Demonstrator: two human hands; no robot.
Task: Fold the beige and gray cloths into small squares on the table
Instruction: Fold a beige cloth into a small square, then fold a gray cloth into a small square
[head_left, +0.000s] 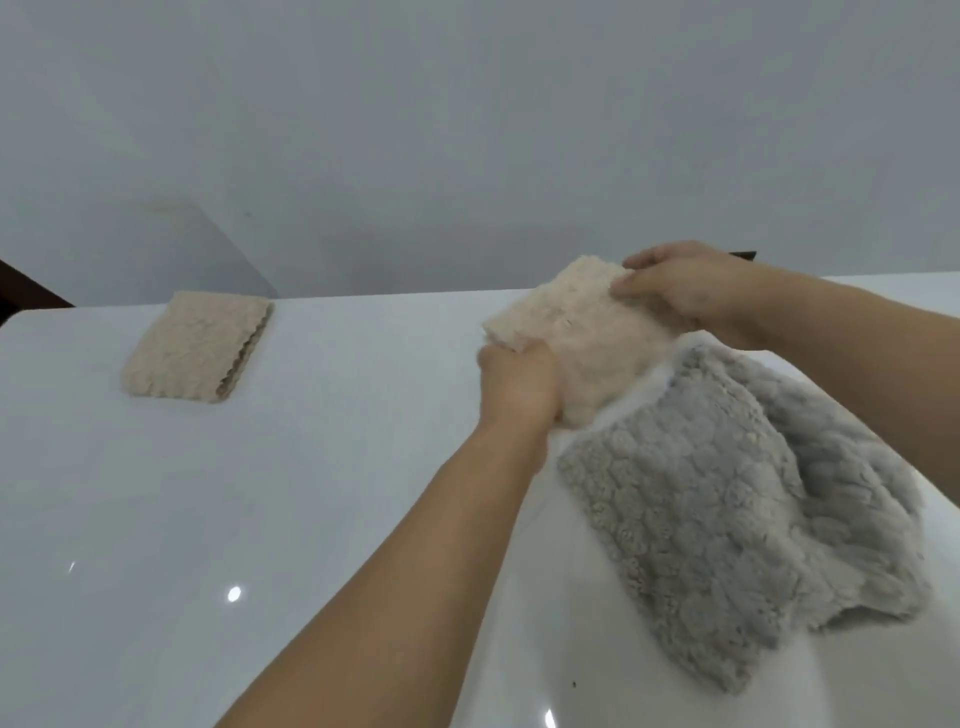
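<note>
Right now both hands grip a fluffy beige cloth (582, 338), folded small: left hand (517, 387) pinches its near edge, right hand (680, 291) its far corner.

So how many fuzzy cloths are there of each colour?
Beige: 2, one folded cloth lying on the table, and one beige cloth gripped by the left hand and right hand.
Gray: 1, the gray cloth, still unfolded.
Total: 3.
</note>
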